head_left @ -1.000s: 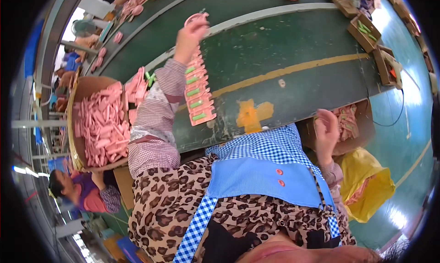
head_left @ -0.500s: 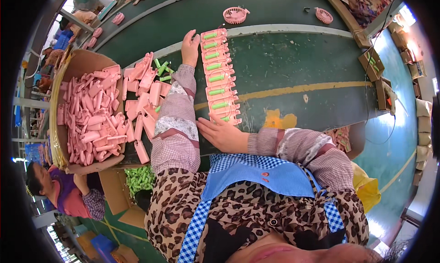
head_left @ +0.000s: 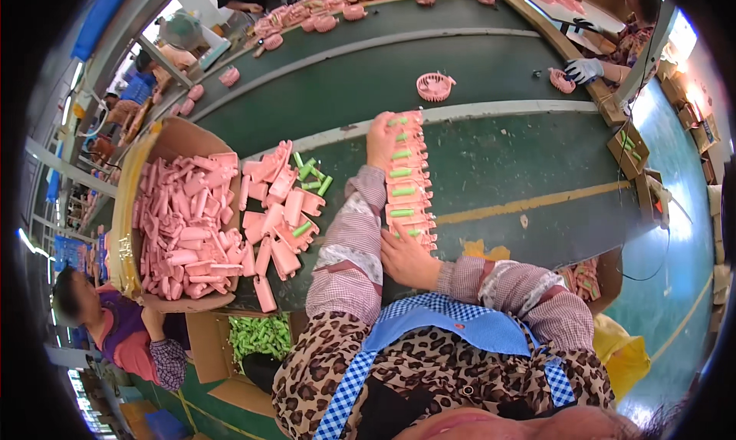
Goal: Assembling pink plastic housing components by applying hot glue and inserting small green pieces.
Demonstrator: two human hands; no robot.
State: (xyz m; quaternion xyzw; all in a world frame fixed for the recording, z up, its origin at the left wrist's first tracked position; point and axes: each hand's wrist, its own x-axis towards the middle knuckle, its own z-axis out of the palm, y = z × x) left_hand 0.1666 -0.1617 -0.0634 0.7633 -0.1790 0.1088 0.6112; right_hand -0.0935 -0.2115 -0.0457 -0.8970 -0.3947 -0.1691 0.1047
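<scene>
A straight row of pink plastic casings (head_left: 409, 178), several of them with a green battery cell (head_left: 402, 192) inside, stretches away from me across the dark green table. At the row's far end my left hand (head_left: 381, 142) has its fingers bent in against the last casings. My right hand (head_left: 412, 260) lies at the near end, fingers stretched out and touching the nearest casings from the left and front. Left of my left arm, loose pink casings (head_left: 274, 218) are heaped beside several loose green cells (head_left: 310, 173).
A cardboard box (head_left: 126, 233) full of pink parts stands at the left, above a carton of green cells (head_left: 259, 340). Beyond the table edge a round pink grille (head_left: 435, 87) rests on the belt (head_left: 345, 72). A co-worker's gloved hand (head_left: 584, 70) is at the far right.
The view has shifted, showing more of the far side. My left hand's fingers have bent in on the row's far end; my right hand stays at the near end. A gloved hand has appeared.
</scene>
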